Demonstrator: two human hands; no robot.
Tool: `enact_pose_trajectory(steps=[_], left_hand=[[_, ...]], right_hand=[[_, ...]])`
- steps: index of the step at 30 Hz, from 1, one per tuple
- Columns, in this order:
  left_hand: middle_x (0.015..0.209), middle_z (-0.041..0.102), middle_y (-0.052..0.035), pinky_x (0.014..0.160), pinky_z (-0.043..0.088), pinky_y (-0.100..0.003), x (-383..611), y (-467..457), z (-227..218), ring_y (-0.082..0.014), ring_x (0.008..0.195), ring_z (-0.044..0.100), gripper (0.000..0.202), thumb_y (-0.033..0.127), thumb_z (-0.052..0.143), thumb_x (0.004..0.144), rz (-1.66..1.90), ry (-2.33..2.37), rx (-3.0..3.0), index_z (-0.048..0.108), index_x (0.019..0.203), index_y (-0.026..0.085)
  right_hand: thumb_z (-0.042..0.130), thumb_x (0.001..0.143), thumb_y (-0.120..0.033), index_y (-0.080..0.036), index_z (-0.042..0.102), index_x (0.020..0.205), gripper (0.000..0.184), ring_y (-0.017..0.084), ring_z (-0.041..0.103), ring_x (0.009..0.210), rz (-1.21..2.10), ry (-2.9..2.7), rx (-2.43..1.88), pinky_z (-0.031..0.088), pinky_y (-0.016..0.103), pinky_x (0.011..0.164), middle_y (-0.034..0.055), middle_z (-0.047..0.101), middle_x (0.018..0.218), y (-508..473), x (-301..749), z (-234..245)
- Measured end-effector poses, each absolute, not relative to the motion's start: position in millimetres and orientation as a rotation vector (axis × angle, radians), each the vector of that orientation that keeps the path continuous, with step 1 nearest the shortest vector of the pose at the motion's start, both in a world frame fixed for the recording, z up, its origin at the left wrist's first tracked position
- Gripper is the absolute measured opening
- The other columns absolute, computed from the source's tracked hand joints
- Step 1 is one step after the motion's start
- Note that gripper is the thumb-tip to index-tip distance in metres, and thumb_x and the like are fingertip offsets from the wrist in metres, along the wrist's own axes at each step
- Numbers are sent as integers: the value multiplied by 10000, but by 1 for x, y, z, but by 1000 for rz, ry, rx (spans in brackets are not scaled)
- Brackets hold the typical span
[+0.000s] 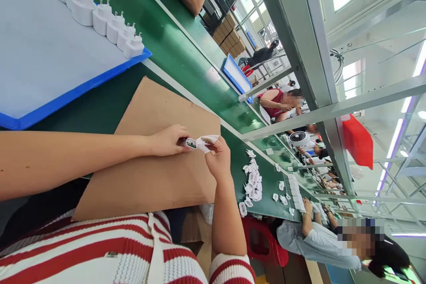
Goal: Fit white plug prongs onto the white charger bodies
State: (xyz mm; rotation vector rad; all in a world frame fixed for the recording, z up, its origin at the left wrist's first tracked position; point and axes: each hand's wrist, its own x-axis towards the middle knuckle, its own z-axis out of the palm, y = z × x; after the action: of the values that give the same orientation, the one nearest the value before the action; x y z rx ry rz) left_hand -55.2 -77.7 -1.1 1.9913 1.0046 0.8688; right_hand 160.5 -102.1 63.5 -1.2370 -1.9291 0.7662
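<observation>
Over the sheet of cardboard [156, 177], my left hand [168, 140] is closed around a white charger housing [191, 143]. Its open end faces my right hand and shows a green circuit board inside. My right hand [218, 155] wears white finger covers on its fingertips and pinches a small white plastic part [202, 144] right at that open end. Whether the two pieces touch is hard to make out. A pile of similar small white parts [253, 179] lies on the green bench beyond my right hand.
Upper left, a blue-rimmed tray [83, 91] holds a row of white plug chargers [83, 6], pins up. A green conveyor belt [186, 62] runs past the bench. A co-worker [319, 239] sits on my right; a metal frame [299, 44] rises over the line.
</observation>
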Motion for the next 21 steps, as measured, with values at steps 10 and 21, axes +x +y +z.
enact_pose_trajectory(steps=[10, 21], left_hand=[[866, 638, -82, 757, 437, -355, -54, -76, -6, -237, 826, 591, 272, 434, 663, 835, 905, 977, 1991, 686, 762, 173], [880, 635, -87, 773, 434, -367, -53, -77, -6, -250, 852, 596, 304, 462, 648, 849, 889, 998, 1976, 701, 776, 172]], right_hand=[[528, 879, -69, -221, 742, 1059, 319, 238, 559, 963, 63, -2583, -1389, 461, 332, 805, 69, 638, 970, -101, 134, 76], [522, 868, -61, -222, 721, 1054, 316, 205, 607, 907, 141, -2590, -1420, 446, 293, 757, 47, 632, 966, -96, 138, 77]])
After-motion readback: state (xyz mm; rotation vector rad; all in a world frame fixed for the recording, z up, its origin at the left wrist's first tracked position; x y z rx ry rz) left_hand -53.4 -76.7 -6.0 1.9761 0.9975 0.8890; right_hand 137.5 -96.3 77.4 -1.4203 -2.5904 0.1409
